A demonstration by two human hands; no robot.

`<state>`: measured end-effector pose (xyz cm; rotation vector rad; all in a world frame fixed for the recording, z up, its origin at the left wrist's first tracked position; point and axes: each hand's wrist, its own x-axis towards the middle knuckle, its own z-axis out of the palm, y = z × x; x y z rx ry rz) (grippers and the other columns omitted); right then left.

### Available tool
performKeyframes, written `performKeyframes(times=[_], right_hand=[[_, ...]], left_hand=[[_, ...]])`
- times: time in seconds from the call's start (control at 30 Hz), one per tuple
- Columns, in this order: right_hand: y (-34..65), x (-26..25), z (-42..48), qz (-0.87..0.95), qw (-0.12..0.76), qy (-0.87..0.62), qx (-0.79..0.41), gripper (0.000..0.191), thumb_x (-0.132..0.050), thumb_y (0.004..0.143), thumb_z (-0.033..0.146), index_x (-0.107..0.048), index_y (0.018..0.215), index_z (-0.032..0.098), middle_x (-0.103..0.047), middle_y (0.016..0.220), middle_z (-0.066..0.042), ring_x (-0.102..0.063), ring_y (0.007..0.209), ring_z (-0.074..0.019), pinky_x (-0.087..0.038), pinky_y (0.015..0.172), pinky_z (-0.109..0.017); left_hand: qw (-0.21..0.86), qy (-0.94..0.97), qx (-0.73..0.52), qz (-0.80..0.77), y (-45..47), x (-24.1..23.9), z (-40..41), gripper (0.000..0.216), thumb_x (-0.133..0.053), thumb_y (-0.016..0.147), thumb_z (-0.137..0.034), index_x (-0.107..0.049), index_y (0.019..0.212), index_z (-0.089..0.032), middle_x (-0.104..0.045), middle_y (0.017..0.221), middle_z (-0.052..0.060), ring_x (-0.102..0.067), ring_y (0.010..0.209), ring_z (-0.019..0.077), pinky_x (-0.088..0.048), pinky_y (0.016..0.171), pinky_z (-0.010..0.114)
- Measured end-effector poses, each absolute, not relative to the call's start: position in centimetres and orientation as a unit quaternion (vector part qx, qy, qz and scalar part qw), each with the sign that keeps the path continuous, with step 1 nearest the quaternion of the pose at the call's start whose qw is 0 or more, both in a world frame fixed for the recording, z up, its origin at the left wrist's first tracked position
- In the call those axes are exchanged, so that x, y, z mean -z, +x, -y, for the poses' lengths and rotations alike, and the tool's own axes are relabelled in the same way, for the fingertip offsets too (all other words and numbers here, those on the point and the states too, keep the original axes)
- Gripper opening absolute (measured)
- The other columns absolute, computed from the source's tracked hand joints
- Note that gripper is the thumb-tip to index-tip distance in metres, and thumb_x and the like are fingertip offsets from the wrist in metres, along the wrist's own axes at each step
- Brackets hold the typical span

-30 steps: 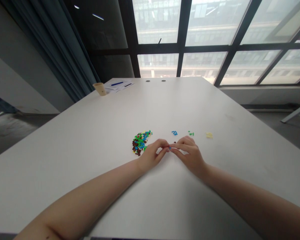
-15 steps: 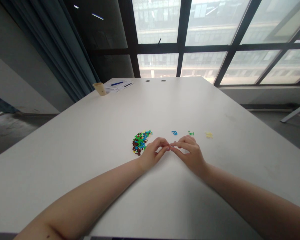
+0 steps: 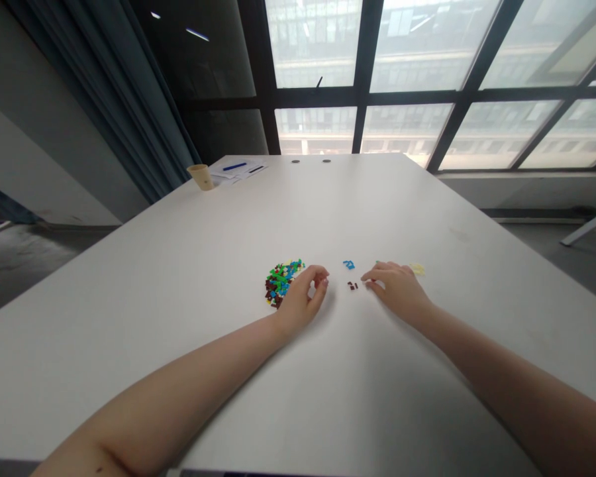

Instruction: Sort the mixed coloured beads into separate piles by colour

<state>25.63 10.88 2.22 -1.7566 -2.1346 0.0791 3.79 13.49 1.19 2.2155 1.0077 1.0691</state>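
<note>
My left hand (image 3: 302, 295) is curled beside a mixed heap of small toy bricks (image 3: 279, 278) in green, blue, brown and yellow, covering its right edge. Its thumb and fingertips are drawn close together; anything between them is too small to make out. A few brown bricks (image 3: 352, 286) lie between my hands. Just right of them my right hand (image 3: 397, 288) is low over the table, thumb and index finger nearly meeting. Whether a brick sits in that pinch cannot be seen. Blue bricks (image 3: 348, 264) lie behind the brown ones. My right hand mostly hides the green bricks and partly covers the yellow bricks (image 3: 418, 269).
The white table (image 3: 298, 212) stretches away to the window wall. A beige cup (image 3: 201, 177) stands at its far left edge, near papers (image 3: 238, 173) with a blue pen (image 3: 235, 166) on them. Two round dark discs are set near the far edge.
My hands, fingertips together before, have parted: the right moved right, the left slightly left. The brown bricks between them are now uncovered, while the green ones became mostly hidden.
</note>
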Motion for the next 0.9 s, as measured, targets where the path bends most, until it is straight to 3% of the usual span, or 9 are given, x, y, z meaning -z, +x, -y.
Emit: performKeyframes(times=[0.17, 0.33, 0.47, 0.6, 0.77, 0.9], right_hand=[[26.9, -2.9, -10.9, 0.742, 0.069, -0.667, -0.019, 0.018, -0.053, 0.079, 0.017, -0.068, 0.083, 0.026, -0.065, 0.088, -0.002, -0.055, 0.086, -0.0177, -0.031, 0.070, -0.029], [26.6, -2.9, -11.0, 0.766, 0.078, -0.638, -0.025, 0.017, -0.052, 0.081, 0.025, -0.068, 0.089, 0.028, -0.064, 0.092, -0.002, -0.054, 0.089, -0.0173, -0.031, 0.073, -0.029], [26.3, -2.3, -11.1, 0.771, 0.085, -0.630, -0.033, 0.017, -0.052, 0.081, 0.024, -0.069, 0.081, 0.026, -0.064, 0.087, -0.003, -0.053, 0.086, -0.0181, -0.031, 0.073, -0.030], [26.2, -2.1, -11.4, 0.758, 0.151, -0.630, -0.076, 0.017, -0.053, 0.079, 0.020, -0.069, 0.077, 0.022, -0.063, 0.084, -0.004, -0.052, 0.084, -0.0181, -0.033, 0.074, -0.031], [25.3, -2.8, -11.1, 0.729, 0.287, -0.539, -0.308, 0.018, -0.053, 0.077, 0.026, -0.069, 0.084, 0.021, -0.059, 0.077, -0.003, -0.050, 0.067, -0.0125, -0.038, 0.063, -0.026], [24.5, -3.5, -10.5, 0.690, 0.335, -0.470, -0.437, 0.022, -0.058, 0.074, 0.037, -0.069, 0.082, 0.019, -0.053, 0.072, -0.001, -0.047, 0.064, -0.0108, -0.038, 0.060, -0.025]], left_hand=[[0.233, 0.820, -0.382, -0.357, 3.9, -1.3, -13.4, 0.011, -0.040, 0.085, -0.024, -0.047, 0.090, -0.018, -0.054, 0.076, 0.002, -0.049, 0.071, 0.0121, -0.041, 0.061, 0.023], [0.232, 0.825, -0.371, -0.357, 3.9, -1.4, -13.4, 0.011, -0.041, 0.084, -0.024, -0.047, 0.091, -0.019, -0.055, 0.077, 0.001, -0.049, 0.071, 0.0123, -0.042, 0.063, 0.024], [0.230, 0.833, -0.359, -0.352, 3.9, -1.4, -13.4, 0.011, -0.040, 0.084, -0.024, -0.048, 0.090, -0.019, -0.055, 0.078, 0.002, -0.049, 0.071, 0.0121, -0.042, 0.063, 0.023], [0.237, 0.841, -0.348, -0.341, 3.9, -1.0, -13.5, 0.011, -0.041, 0.085, -0.024, -0.049, 0.091, -0.018, -0.055, 0.079, 0.002, -0.049, 0.071, 0.0118, -0.042, 0.060, 0.022], [0.184, 0.861, -0.390, -0.270, 3.8, -1.1, -13.4, 0.013, -0.048, 0.083, -0.022, -0.052, 0.094, -0.018, -0.057, 0.086, 0.004, -0.051, 0.080, 0.0128, -0.042, 0.075, 0.028], [0.103, 0.867, -0.430, -0.231, 3.6, -1.5, -13.0, 0.017, -0.058, 0.078, -0.026, -0.059, 0.095, -0.022, -0.058, 0.092, 0.004, -0.051, 0.087, 0.0148, -0.039, 0.081, 0.032]])
